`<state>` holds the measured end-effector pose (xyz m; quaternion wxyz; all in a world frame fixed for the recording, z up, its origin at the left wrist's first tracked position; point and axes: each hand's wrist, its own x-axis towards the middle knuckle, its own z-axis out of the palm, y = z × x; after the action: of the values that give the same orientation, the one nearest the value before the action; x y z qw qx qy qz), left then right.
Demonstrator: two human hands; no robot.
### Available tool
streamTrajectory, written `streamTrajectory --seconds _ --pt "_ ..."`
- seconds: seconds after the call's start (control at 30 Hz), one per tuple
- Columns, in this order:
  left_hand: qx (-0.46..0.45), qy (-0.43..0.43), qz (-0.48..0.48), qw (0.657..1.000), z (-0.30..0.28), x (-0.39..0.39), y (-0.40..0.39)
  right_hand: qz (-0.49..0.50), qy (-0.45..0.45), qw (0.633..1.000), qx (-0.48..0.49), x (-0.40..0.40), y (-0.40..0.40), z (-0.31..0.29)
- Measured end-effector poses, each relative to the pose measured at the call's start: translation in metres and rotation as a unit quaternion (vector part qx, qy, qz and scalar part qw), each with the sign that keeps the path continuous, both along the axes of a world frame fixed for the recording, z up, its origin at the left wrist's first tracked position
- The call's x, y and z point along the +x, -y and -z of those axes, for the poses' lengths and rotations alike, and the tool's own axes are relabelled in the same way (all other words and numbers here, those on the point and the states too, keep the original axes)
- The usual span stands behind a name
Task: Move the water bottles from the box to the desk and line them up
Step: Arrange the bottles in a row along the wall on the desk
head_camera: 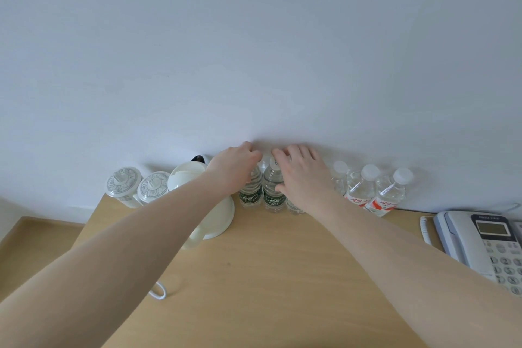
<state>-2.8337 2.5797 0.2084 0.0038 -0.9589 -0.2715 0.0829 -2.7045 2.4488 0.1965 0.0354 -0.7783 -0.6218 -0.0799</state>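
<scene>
Tabletop (pixel 268 277) of pale wood lies nearest, a white cable loop (pixel 158 292) at its left and a telephone (pixel 480 237) at its right edge. Farther in stands a white kettle (pixel 217 217), two lidded cups (pixel 137 185) beyond it. Both hands work at the row along the wall. The left hand (pixel 234 167) curls over the top of a green-labelled bottle (pixel 250 192), likely to steady it. The right hand (pixel 302 175), fingers loosely spread, holds the neighbouring green-labelled bottle (pixel 272 195), thumb on its side, apparently nudging it into line. Three red-labelled bottles (pixel 364 189) stand to the right against the wall. The box is out of view.
</scene>
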Motion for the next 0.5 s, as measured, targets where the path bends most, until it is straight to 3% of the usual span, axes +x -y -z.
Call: streamTrajectory --seconds 0.23,0.5 --pt "0.022 0.0 0.003 1.0 0.001 -0.002 0.003 0.015 0.049 0.999 0.018 -0.003 -0.008 0.015" --pt "0.033 0.003 -0.015 0.999 -0.001 -0.001 0.006 0.034 0.031 0.999 0.011 -0.006 -0.009 0.013"
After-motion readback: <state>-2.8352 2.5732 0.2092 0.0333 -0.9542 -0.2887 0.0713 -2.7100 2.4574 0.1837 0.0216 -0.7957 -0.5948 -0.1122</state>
